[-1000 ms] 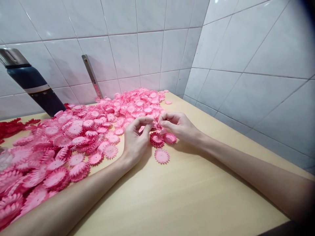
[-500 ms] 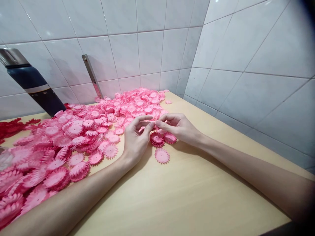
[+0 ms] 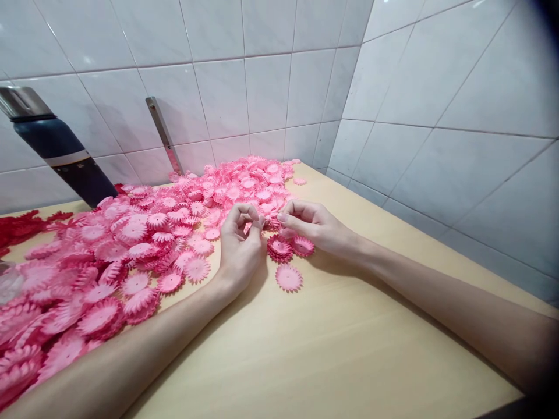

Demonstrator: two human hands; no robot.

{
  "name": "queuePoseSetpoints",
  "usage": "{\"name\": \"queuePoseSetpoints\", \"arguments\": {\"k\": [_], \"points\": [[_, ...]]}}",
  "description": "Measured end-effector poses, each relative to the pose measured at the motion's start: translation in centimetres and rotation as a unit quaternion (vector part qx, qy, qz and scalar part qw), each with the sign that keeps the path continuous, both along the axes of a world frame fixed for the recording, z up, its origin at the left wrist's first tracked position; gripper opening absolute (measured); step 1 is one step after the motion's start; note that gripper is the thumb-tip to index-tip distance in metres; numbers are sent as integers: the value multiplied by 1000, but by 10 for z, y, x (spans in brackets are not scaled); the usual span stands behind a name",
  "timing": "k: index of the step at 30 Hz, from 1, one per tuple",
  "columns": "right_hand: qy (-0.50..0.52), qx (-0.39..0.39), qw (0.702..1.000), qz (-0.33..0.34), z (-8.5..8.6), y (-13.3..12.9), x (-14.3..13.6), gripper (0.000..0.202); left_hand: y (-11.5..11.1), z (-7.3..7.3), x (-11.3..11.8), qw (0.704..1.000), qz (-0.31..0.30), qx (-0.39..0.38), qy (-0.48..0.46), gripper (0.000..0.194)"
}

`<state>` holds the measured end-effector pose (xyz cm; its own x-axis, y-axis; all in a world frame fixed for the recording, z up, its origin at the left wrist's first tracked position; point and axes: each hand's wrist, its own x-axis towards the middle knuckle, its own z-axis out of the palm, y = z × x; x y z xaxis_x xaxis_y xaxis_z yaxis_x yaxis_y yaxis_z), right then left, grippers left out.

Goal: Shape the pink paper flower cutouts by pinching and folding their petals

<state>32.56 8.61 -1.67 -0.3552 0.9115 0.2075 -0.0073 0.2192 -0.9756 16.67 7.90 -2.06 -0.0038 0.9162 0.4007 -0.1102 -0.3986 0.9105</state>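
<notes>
My left hand (image 3: 241, 241) is closed in a pinch, thumb tip against curled fingers, beside a heap of pink scalloped fabric petal discs (image 3: 144, 233). A short gap to its right, my right hand (image 3: 318, 226) also pinches, thumb against forefinger. Whatever sits between the fingertips of either hand is too small to make out against the pink behind. Just below the hands lie a dark-edged pink petal stack (image 3: 279, 248) and another petal disc (image 3: 303, 247), partly beneath my right hand. Nearer me, a single pale pink petal disc (image 3: 289, 278) rests flat on the table.
A dark blue bottle (image 3: 65, 148) with a steel cap stands at the left. Deep red petals (image 3: 21, 230) lie behind the heap's left end. A metal strip (image 3: 163, 134) leans on the tiled wall (image 3: 222, 93). The wooden table (image 3: 314, 349) reaches the wall corner.
My hands have moved slightly apart from where their fingertips met. The left fingers have curled from stretched out into a tighter pinch. The petals lie as before.
</notes>
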Motion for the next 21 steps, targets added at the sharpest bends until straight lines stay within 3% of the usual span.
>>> {"name": "queuePoseSetpoints", "arguments": {"k": [5, 10, 13, 16, 21], "points": [[-3, 6, 1000, 2, 2, -1, -2, 31, 4, -3, -2, 1000, 11, -14, 2, 17], [-16, 50, 996, -68, 2, 0, -5, 28, 2, -3, -2, 999, 8, -26, -16, 14], [-73, 121, 980, -139, 1, 3, -7, 21, -1, -1, -1, 1000, 15, 0, -6, 13], [-137, 214, 945, -205, 0, 6, -9, 17, -2, 1, 0, 1000, 19, 12, 8, 14], [-148, 254, 934, -204, -5, 8, -6, 14, 0, -1, 1, 998, -54, -30, 9, 14]]}}
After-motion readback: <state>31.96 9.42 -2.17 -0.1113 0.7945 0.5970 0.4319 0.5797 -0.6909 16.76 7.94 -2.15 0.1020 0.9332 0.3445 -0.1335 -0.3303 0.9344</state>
